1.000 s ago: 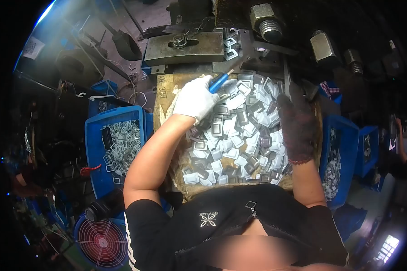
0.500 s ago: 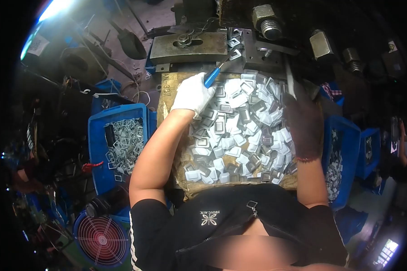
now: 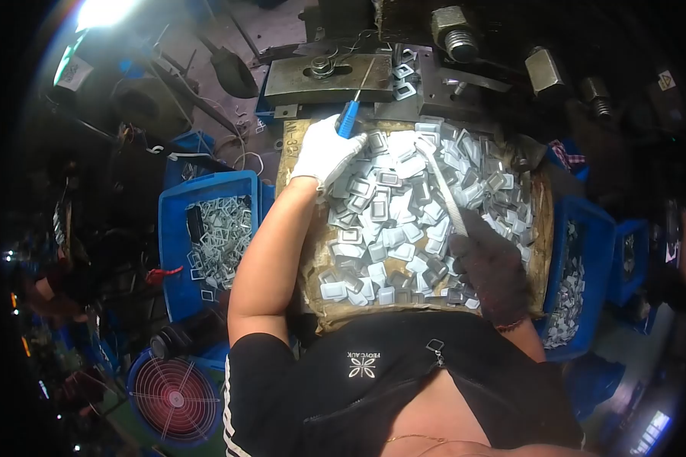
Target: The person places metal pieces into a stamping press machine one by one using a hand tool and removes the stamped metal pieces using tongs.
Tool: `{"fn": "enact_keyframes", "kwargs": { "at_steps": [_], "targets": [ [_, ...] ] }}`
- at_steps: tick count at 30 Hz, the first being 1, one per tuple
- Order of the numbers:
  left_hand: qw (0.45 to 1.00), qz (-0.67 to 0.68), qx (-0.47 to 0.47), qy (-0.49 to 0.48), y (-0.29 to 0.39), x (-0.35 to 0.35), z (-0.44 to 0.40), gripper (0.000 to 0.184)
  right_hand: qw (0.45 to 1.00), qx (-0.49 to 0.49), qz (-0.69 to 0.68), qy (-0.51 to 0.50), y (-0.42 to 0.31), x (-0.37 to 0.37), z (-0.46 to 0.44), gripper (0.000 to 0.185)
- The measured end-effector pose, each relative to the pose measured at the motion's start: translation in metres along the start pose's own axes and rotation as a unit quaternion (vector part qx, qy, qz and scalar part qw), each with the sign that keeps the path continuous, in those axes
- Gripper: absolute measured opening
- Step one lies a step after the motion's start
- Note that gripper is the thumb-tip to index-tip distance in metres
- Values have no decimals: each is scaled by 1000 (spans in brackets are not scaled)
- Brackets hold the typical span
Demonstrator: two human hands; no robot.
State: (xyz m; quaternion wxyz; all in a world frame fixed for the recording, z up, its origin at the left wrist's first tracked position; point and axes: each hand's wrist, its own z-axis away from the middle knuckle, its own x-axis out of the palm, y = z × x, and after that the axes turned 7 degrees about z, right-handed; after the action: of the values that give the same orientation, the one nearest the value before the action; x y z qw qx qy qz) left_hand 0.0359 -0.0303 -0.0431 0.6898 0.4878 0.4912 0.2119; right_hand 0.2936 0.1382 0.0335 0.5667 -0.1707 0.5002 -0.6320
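My left hand [image 3: 327, 154], in a white glove, is closed round the blue handle of a thin metal pick [image 3: 348, 119]. The pick's shaft points up past the front of a steel die block [image 3: 290, 80]. In a dark glove, my right hand [image 3: 492, 263] grips a pair of long metal tweezers [image 3: 451, 204]. Their tips touch or hover just over the upper part of a pile of small pale rectangular parts [image 3: 389, 236]. I cannot tell whether a part is between the tips. Several frame-like parts [image 3: 405, 91] lie in the gap beside the block.
The pile lies on a brown-covered work surface [image 3: 540, 228]. A blue bin [image 3: 168, 263] of thin frames stands left; another blue bin [image 3: 593, 274] with parts stands right. Large bolts [image 3: 543, 72] hang at upper right. A fan [image 3: 177, 399] is at lower left.
My right hand has come down and inward from the machine, bringing the tweezers over the pile. The pick has swung more upright, and its tip has left the parts in the gap.
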Motion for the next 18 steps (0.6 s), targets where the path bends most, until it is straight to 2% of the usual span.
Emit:
{"fn": "enact_keyframes", "kwargs": {
  "at_steps": [3,5,6,7,9,12,18],
  "targets": [
    [999,-27,-5,31,-7,4,-2,32,998,-57,1,8,9,8,-3,41],
    [996,-75,7,55,4,3,2,34,999,-37,17,25,-1,6,-2,40],
    [993,-95,61,27,4,3,4,42,999,-27,24,35,-4,6,-1,40],
    [983,-174,49,-12,15,4,8,47,999,-28,22,36,-4,5,-2,40],
    [968,-239,80,13,11,18,10,49,999,-30,18,39,-3,4,-2,40],
    [974,-215,67,-3,13,18,2,46,999,-23,-14,23,10,3,-2,40],
    [979,-195,65,1,4,14,1,43,996,-65,60,-6,11,-2,-3,41]
  ]
}}
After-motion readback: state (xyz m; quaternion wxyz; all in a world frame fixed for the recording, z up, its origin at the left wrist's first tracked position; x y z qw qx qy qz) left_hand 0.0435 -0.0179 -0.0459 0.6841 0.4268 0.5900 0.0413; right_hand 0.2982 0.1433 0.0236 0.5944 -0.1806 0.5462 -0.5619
